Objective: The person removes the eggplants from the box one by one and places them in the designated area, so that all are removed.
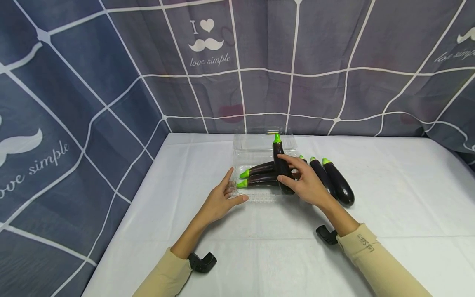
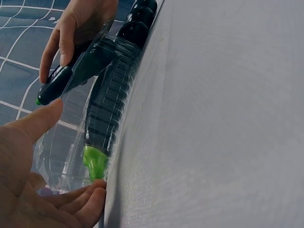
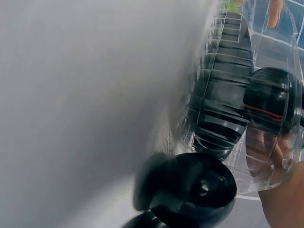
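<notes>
Bearing "love simple": grey curtain (image 1: 265,45) behind hands (image 1: 219,201) (image 1: 309,185), gripped eggplant (image 1: 279,149), clear container (image 1: 252,159)

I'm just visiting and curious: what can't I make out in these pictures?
Head view: most of one eggplant, hidden behind the right hand.
Head view: the far right ends of the two eggplants in the clear container, covered by the held eggplant and that hand.
Right wrist view: most of the left hand, cut off by the top edge.
Right wrist view: the lowest eggplant, cut off by the bottom edge.
</notes>
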